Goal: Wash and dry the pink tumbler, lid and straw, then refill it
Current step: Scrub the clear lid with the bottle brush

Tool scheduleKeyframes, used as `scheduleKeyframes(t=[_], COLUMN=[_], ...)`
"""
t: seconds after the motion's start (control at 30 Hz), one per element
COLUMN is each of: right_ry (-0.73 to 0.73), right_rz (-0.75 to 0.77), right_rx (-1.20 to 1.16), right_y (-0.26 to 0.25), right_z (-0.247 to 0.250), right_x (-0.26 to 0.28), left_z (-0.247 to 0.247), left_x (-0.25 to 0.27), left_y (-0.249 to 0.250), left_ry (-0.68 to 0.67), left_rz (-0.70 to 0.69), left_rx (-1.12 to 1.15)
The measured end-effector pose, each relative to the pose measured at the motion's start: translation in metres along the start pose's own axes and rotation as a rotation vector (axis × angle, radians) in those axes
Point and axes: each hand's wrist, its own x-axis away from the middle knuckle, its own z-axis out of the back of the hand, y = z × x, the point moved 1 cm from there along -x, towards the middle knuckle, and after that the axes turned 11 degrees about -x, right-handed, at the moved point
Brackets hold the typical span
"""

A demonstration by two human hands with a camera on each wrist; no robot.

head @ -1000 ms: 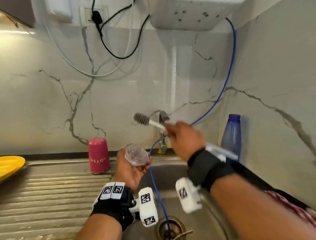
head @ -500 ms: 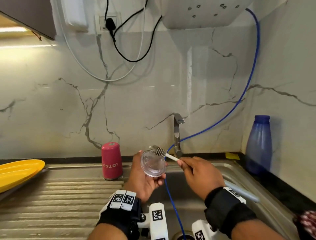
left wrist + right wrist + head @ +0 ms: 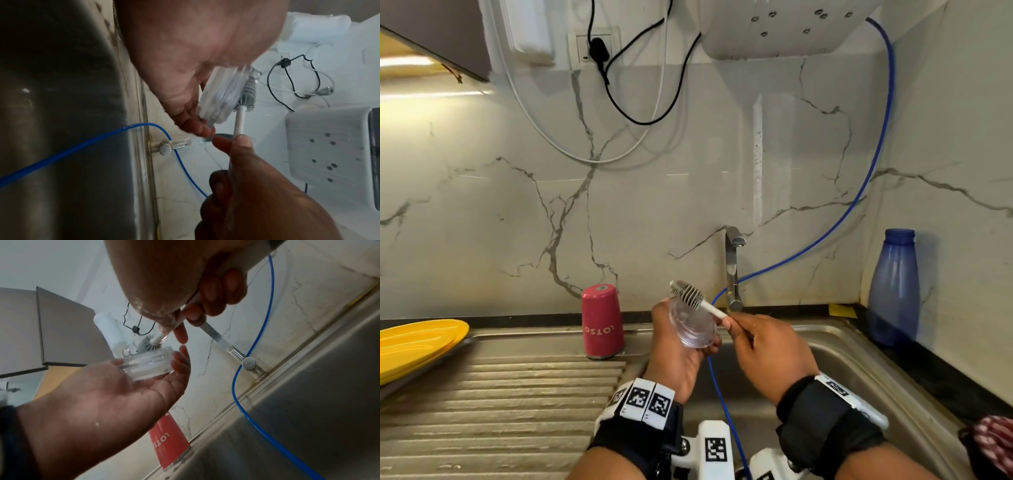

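Observation:
The pink tumbler [image 3: 602,322] stands upside down on the steel drainboard left of the sink; its pink wall [image 3: 170,446] also shows in the right wrist view. My left hand [image 3: 678,346] holds the clear round lid [image 3: 693,325] over the sink's back edge, fingers curled round its rim. The lid [image 3: 148,365] and lid [image 3: 222,97] appear in both wrist views. My right hand [image 3: 760,346] grips the white handle of a grey bristle brush [image 3: 688,293], whose head lies against the lid's upper face. No straw is visible.
A steel tap [image 3: 732,270] rises just behind the hands, with a blue hose [image 3: 719,394] running past it down into the sink [image 3: 859,373]. A yellow plate [image 3: 417,342] lies at far left, a blue bottle [image 3: 893,287] at right. A red checked cloth [image 3: 993,442] sits bottom right.
My right hand came down from a raised position and brought the brush head onto the lid. The view has tilted up and both hands sit lower in frame.

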Motion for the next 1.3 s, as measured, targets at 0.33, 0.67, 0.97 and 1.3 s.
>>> scheduleKeyframes(t=[0.33,0.67,0.97,1.3], right_ry=[0.035,0.035,0.008,0.039], right_rz=[-0.017,0.019,0.045,-0.046], right_rx=[-0.049,-0.107,-0.091,-0.126], right_y=[0.005,0.003,0.003,0.014], right_z=[0.013,0.014,0.013,0.015], right_x=[0.007,0.005,0.006,0.001], left_z=[0.03,0.012,0.014,0.011], left_x=[-0.005,0.002,-0.001,0.001], left_y=[0.01,0.012,0.012,0.006], left_ry=[0.028,-0.036,-0.002,-0.011], left_rz=[-0.051,-0.092,-0.076,-0.008], left_rx=[-0.165,-0.223,-0.232,-0.256])
